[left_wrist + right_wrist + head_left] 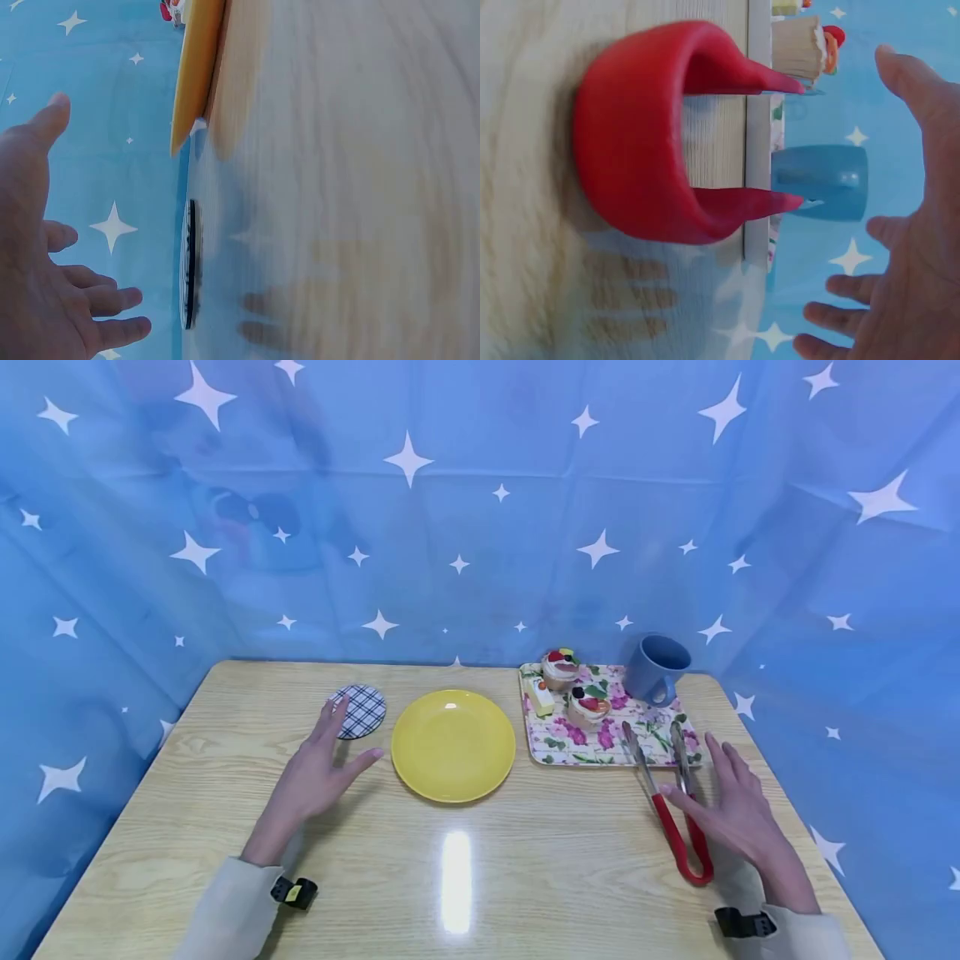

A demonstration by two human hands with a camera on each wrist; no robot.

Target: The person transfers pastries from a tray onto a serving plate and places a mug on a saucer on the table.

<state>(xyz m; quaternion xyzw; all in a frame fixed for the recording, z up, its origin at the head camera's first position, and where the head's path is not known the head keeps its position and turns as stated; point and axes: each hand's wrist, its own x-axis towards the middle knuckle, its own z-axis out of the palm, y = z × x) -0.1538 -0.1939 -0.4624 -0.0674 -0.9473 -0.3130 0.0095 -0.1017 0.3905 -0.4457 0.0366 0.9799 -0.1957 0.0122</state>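
My left hand (315, 772) hovers over the table with fingers spread, its fingertips overlapping a round plaid coaster (363, 713) in the head view. Just right of that hand lies a yellow plate (453, 746). My right hand (735, 810) is held above the table with its fingers extended, holding nothing. Close beside it are metal tongs with red handles (678, 839), their tips resting on a floral tray (551, 747). In the right wrist view the red bend of the tongs (634, 135) stands apart from the hand.
On the tray are two fruit-topped cupcakes (587, 710) (559, 675), a small piece of cake (541, 698) and a blue mug (656, 670) at its back right. A blue star-patterned curtain (480, 527) hangs behind the wooden table (540, 877).
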